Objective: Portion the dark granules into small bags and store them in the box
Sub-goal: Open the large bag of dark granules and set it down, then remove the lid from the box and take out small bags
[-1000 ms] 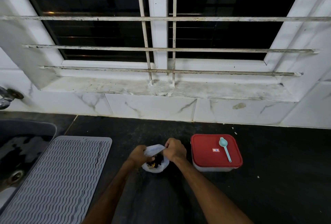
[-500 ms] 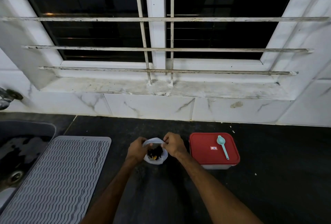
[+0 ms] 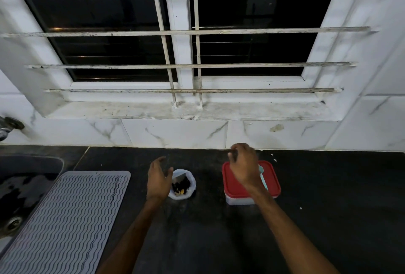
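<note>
Both hands hold nothing. The left hand (image 3: 158, 180) is spread, fingers straight and relaxed, with its thumb side at the left edge of the small plastic bag (image 3: 186, 177); whether skin meets plastic I cannot tell. The right hand (image 3: 243, 168) hangs over the far-left part of the red lid (image 3: 272, 178), its fingers loosely curled downward and gripping nothing.

The 1 bag in view is translucent white and stands upright on the black countertop (image 3: 197, 241), between the 2 hands. The dark granules (image 3: 180, 185) show inside it, with a few yellowish bits low down. Whether its mouth is sealed I cannot tell.

The storage box (image 3: 241, 200) sits just right of the bag, apart from it, with a pale base and the red lid on. A teal scoop (image 3: 263, 179) lies on the lid, its bowl toward the wall and most of its length hidden behind the right wrist.

To the left a grey ribbed drying mat (image 3: 65, 219) lies on the counter beside a dark sink (image 3: 22, 186) — a drain shows at its near edge. A metal tap (image 3: 8, 124) juts from the white marbled wall tiles (image 3: 175, 133). Above them runs a stained window sill (image 3: 186, 110) and a white window grille (image 3: 186, 32) across dark glass. Small pale crumbs dot the counter behind and right of the box.
</note>
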`<state>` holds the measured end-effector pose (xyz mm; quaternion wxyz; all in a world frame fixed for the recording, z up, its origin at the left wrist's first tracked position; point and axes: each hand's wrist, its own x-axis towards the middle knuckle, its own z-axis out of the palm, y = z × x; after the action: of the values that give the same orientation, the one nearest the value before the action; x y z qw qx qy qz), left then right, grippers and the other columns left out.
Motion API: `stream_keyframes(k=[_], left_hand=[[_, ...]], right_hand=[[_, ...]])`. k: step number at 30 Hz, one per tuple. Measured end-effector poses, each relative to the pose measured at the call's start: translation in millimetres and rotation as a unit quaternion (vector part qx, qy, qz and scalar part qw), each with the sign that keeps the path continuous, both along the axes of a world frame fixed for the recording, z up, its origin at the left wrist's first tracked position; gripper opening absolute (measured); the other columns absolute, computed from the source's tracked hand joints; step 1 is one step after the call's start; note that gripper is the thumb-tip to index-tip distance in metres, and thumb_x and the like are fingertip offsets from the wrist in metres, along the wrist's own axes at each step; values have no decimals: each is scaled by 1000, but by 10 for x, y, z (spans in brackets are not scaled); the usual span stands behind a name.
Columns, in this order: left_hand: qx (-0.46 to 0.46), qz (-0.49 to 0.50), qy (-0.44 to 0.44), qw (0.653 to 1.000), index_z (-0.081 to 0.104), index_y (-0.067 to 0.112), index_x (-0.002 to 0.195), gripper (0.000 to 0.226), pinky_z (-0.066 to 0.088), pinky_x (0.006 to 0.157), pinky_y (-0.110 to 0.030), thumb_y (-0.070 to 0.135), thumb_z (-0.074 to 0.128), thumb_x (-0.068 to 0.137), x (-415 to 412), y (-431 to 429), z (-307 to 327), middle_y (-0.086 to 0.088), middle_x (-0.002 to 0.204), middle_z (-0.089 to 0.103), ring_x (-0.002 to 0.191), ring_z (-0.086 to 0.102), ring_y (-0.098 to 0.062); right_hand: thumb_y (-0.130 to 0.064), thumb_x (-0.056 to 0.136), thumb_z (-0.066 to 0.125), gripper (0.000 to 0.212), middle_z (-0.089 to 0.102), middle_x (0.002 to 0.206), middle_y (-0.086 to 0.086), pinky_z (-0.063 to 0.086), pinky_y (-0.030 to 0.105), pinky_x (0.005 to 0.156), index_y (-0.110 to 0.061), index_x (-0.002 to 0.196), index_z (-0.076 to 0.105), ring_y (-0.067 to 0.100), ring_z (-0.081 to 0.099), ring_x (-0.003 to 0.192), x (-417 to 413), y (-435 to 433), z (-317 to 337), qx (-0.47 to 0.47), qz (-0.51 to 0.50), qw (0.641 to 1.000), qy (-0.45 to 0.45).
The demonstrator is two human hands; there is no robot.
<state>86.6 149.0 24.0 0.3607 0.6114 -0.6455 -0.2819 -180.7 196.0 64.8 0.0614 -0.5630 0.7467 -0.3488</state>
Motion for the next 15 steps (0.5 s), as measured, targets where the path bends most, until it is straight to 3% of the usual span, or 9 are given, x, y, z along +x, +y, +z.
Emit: stream_keyframes(k=[2,5,9,13,15], left_hand=[[-24,-38,15,999,53,9,127,37,43,91,-27,11,64,92,-238,93,89,-9,124,57,110,56,-18],[21,-78,53,995,52,6,121,32,48,82,-23,9,64,91,-720,203,109,-9,111,63,99,62,-20],[149,-105,11,983,48,1,123,46,49,91,-36,27,68,90,-1312,296,31,-14,118,62,109,61,-30],[222,-117,-54,967,49,1,124,54,47,93,-34,40,66,90,-1555,403,-64,-15,124,61,114,59,-31],[219,-117,-76,966,51,4,119,48,53,88,-36,40,65,90,-1587,452,-128,-15,119,64,103,65,-31]], right_hand=[[-25,95,60,32,57,125,12,41,39,99,-8,122,60,30,49,118,-282,101,-39,46,-47,998,10],[-30,92,62,43,52,131,16,41,46,105,-10,130,56,34,47,122,-514,219,-218,101,-67,992,46],[-23,91,62,42,48,134,14,43,40,104,-17,132,57,33,49,120,-609,358,-469,159,-44,985,41],[-14,89,60,30,58,122,11,49,35,94,-14,118,66,30,60,109,-697,432,-524,132,-37,991,3],[-10,86,67,30,66,112,9,50,33,89,-13,116,67,27,64,102,-805,478,-469,88,-59,992,-65]])
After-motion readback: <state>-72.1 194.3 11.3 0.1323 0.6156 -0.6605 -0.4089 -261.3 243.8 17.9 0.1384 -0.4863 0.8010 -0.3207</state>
